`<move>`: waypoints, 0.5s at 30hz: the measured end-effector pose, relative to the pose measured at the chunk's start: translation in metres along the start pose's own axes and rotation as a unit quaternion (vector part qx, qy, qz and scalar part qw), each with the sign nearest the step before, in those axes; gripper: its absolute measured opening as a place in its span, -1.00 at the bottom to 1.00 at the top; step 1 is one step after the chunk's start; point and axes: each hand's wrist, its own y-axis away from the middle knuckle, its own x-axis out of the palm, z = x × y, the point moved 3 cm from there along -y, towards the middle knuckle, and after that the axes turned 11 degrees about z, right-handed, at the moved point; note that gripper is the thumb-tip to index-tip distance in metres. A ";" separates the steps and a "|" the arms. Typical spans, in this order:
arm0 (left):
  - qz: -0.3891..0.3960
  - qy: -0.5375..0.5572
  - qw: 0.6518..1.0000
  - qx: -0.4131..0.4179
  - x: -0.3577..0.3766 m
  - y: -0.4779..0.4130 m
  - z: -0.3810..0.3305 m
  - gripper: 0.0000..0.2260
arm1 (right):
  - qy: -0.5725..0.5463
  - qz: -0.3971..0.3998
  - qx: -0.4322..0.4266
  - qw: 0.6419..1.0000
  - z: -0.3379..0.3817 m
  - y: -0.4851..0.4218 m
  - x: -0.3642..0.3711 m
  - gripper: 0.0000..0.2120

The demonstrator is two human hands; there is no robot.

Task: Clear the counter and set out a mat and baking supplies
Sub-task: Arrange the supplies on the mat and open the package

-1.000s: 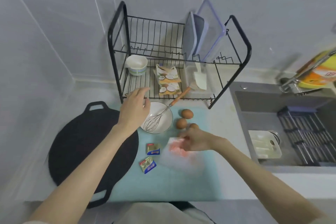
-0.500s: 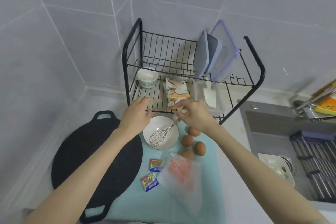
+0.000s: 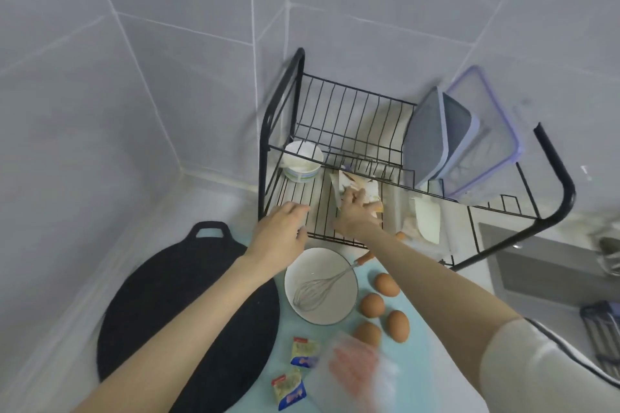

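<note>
Mat [image 3: 426,365], pale blue, lies flat on the worktop [image 3: 214,211] in front of the black wire rack [image 3: 265,144]. On it we see a white bowl [image 3: 349,292] with a whisk [image 3: 313,293] leaning in it, four brown eggs [image 3: 372,305] beside the bowl, two small packets [image 3: 302,350] and a blurred clear bag [image 3: 355,375]. Our right hand [image 3: 354,211] reaches onto the rack's lower shelf, fingers [image 3: 350,193] curled on a printed pouch [image 3: 349,179]. Our left hand [image 3: 280,235] hovers at the shelf's front edge, fingers relaxed, holding nothing.
</note>
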 end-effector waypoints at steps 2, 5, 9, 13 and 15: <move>-0.007 0.006 1.000 -0.003 0.000 -0.005 0.001 -0.63 | 0.012 -0.005 0.009 1.000 0.001 -0.008 0.002 -0.24; -0.011 0.018 1.000 -0.002 0.002 -0.009 0.004 -0.64 | 0.023 -0.031 0.010 0.999 -0.001 -0.013 0.000 -0.23; -0.010 0.027 1.000 -0.007 0.007 -0.008 0.009 -0.64 | 0.058 -0.079 -0.011 0.995 -0.002 -0.008 -0.010 -0.36; -0.017 0.035 0.999 -0.014 0.005 -0.002 0.013 -0.63 | 0.039 -0.134 -0.060 0.988 -0.007 0.004 -0.028 -0.60; -0.026 0.036 0.999 -0.015 0.000 0.002 0.012 -0.62 | 0.029 -0.155 -0.077 0.984 -0.004 0.017 -0.036 -0.64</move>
